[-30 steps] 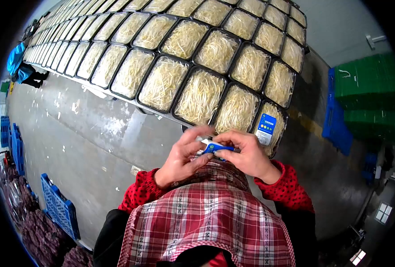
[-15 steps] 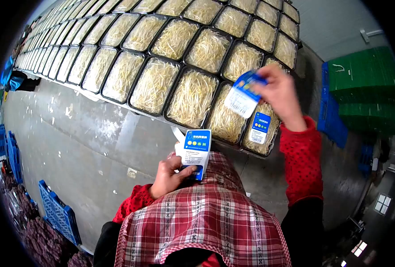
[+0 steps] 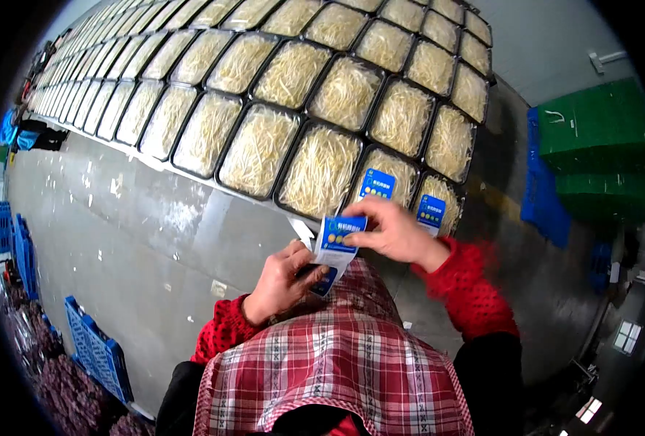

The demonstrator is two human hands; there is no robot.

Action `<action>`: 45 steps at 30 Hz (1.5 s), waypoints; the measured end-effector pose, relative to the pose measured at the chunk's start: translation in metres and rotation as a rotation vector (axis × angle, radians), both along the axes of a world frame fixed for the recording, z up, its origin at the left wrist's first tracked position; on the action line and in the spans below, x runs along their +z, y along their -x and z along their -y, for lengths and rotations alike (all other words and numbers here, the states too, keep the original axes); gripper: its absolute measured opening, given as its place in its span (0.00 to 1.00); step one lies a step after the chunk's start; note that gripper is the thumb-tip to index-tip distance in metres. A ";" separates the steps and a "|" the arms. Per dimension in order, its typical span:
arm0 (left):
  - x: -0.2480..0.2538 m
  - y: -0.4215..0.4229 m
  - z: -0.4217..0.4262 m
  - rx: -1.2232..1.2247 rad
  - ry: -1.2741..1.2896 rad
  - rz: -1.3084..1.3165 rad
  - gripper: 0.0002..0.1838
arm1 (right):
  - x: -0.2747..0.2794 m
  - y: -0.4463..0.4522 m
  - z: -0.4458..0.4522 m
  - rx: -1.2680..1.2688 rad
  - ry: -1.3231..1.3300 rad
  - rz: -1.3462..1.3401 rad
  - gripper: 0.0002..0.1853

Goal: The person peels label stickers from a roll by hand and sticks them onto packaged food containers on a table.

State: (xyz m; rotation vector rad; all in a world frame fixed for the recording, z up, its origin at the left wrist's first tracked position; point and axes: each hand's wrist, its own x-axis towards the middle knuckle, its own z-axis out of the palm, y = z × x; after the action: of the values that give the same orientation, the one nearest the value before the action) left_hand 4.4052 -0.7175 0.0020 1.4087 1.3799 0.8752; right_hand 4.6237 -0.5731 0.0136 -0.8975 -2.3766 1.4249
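My left hand (image 3: 282,282) is closed around a strip of blue-and-white printed labels (image 3: 333,256), with a bit of white backing sticking out behind. At the strip's upper end, my right hand (image 3: 397,232) pinches the top label between thumb and fingers. Whether that label has come off its backing I cannot tell. Just beyond the right hand, a blue label (image 3: 378,183) lies on a film-covered black tray of bean sprouts (image 3: 404,173). Another label (image 3: 430,209) is on the corner tray (image 3: 450,195), partly hidden by my right hand and wrist.
Rows of packed bean sprout trays (image 3: 259,151) cover the table, its edge (image 3: 191,179) running along the near side. Green crates (image 3: 591,138) and a blue pallet (image 3: 544,196) stand at right. Another blue pallet (image 3: 97,345) leans at lower left on the grey floor (image 3: 141,247).
My right hand has come down and left from above the trays to the label strip. The label it carried now lies on the tray beside the corner one.
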 end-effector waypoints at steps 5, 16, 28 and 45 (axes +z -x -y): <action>0.006 0.009 -0.027 0.046 -0.445 -0.320 0.12 | 0.008 0.013 0.020 -0.206 0.363 -0.174 0.12; -0.026 -0.038 -0.062 0.112 0.413 0.359 0.13 | 0.053 -0.018 -0.139 -0.617 0.164 -0.351 0.07; -0.007 -0.028 -0.133 0.133 -0.028 0.185 0.07 | -0.054 -0.027 -0.222 -0.550 -0.700 0.275 0.29; -0.020 -0.087 -0.131 0.043 0.508 0.490 0.14 | 0.007 -0.066 -0.079 -0.483 -0.061 -0.245 0.08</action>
State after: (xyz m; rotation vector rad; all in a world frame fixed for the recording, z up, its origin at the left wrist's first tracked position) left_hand 4.4920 -0.5861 -0.0183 0.7198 1.1440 0.7605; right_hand 4.6893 -0.4939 0.0210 -1.1125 -1.8503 1.1837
